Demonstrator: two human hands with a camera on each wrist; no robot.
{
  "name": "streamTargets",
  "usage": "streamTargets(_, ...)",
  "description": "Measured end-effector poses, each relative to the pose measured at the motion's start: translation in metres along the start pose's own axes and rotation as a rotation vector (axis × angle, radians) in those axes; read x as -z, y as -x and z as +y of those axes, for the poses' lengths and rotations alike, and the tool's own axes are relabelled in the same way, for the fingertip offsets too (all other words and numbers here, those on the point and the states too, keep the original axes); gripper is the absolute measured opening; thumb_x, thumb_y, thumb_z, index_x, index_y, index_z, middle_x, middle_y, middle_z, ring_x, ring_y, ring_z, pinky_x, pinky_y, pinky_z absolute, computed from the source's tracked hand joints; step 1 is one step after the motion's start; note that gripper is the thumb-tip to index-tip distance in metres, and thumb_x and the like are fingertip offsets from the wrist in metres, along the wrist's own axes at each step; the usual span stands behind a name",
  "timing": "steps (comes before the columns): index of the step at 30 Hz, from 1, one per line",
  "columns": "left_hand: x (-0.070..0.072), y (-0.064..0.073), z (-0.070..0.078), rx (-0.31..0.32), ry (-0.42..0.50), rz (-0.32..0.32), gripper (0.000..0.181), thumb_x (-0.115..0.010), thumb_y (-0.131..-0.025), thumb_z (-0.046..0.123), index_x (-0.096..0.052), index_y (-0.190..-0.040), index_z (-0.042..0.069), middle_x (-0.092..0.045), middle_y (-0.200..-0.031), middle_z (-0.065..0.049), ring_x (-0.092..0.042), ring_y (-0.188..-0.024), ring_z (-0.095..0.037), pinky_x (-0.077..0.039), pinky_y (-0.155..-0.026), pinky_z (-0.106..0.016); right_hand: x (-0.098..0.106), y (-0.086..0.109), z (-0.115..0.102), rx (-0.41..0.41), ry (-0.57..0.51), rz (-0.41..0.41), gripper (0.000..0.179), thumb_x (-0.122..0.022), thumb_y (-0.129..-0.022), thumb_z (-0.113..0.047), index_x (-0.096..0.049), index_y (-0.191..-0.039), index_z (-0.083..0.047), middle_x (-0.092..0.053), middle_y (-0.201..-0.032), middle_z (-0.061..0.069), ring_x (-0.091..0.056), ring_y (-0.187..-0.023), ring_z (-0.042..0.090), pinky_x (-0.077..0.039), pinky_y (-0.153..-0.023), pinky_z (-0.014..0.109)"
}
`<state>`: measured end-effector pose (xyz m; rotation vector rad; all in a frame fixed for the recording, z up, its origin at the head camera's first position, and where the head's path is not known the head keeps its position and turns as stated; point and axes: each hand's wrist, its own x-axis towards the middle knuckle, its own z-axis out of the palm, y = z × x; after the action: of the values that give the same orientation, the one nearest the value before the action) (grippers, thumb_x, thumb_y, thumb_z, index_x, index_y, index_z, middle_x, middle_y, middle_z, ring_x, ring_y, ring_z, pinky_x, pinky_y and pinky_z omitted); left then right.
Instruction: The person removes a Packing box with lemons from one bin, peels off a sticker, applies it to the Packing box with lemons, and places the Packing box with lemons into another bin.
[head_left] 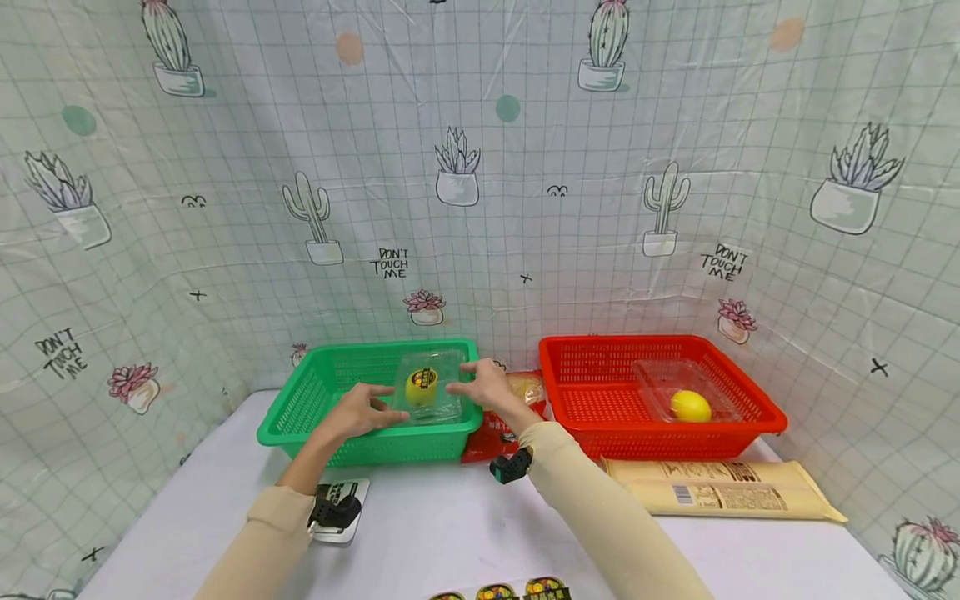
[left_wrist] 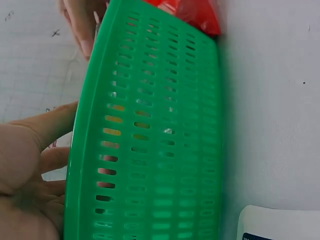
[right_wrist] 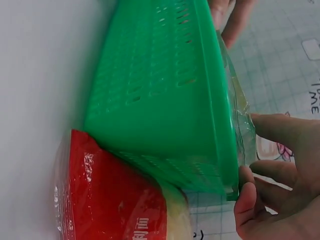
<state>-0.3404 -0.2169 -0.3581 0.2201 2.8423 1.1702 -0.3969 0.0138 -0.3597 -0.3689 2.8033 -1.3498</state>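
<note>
A clear plastic box (head_left: 442, 410) sits at the right end of the green basket (head_left: 360, 448), partly above its rim. Through the box shows a yellow round fruit, like a lemon (head_left: 414, 393), and a dark round sticker (head_left: 425, 378) marks the lid. My left hand (head_left: 362, 410) holds the box's left side, thumb nearest me; in the left wrist view the basket wall hides its fingertips. On the right side, my right hand (head_left: 486, 387) grips the box edge between thumb and curled fingers, seen also in the right wrist view (right_wrist: 280, 175).
A red basket (head_left: 675, 440) at right holds another clear box (head_left: 656, 379) with a yellow fruit (head_left: 691, 406). Between the baskets lies a red packet (right_wrist: 117, 190). A long beige packet (head_left: 727, 487), a white-edged card (head_left: 343, 533) and a sticker strip (head_left: 497, 592) lie on the table.
</note>
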Motion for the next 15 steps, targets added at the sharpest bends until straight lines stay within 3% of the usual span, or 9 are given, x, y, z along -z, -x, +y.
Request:
streamTargets(4,-0.0025,-0.0019,0.0027,-0.027,-0.042,-0.035,0.068,-0.073,-0.089,0.025,-0.046,-0.141,-0.008,-0.068,-0.114,-0.028,-0.070,-0.095,-0.032,-0.057,-0.076,-0.041,-0.0002,0.0014,0.0007,0.007,0.060,0.009,0.057,-0.075,-0.087,-0.028,-0.058,-0.135,-0.003,-0.056,-0.142,0.015,-0.056,-0.119,0.026,-0.051,-0.086,0.035)
streamTargets(6,-0.0032,-0.0031,0.0037,-0.036,-0.053,-0.047,0.067,-0.073,-0.089,0.024,-0.045,-0.140,-0.010,-0.068,-0.113,-0.028,-0.070,-0.092,-0.030,-0.057,-0.074,-0.040,-0.0013,0.0016,0.0004,0.004,0.086,0.025,0.055,-0.075,-0.087,-0.028,-0.060,-0.133,-0.002,-0.057,-0.140,0.015,-0.055,-0.123,0.029,-0.051,-0.095,0.040)
streamTargets(9,-0.0036,-0.0048,0.0027,-0.045,-0.091,-0.066,0.066,-0.072,-0.089,0.022,-0.045,-0.139,-0.011,-0.065,-0.119,-0.030,-0.068,-0.100,-0.035,-0.057,-0.078,-0.043,-0.0033,0.0016,-0.0007,0.005,0.115,0.034,0.051,-0.075,-0.087,-0.027,-0.063,-0.129,-0.001,-0.060,-0.136,0.015,-0.054,-0.127,0.031,-0.050,-0.099,0.042)
streamTargets(15,-0.0037,-0.0094,-0.0005,-0.039,-0.151,-0.107,0.058,-0.066,-0.093,0.011,-0.042,-0.141,-0.012,-0.062,-0.122,-0.033,-0.061,-0.113,-0.044,-0.054,-0.090,-0.048,-0.0046,0.0008,0.0004,0.072,0.150,0.020,0.039,-0.073,-0.089,-0.027,-0.071,-0.118,-0.002,-0.068,-0.124,0.014,-0.064,-0.109,0.027,-0.055,-0.083,0.035)
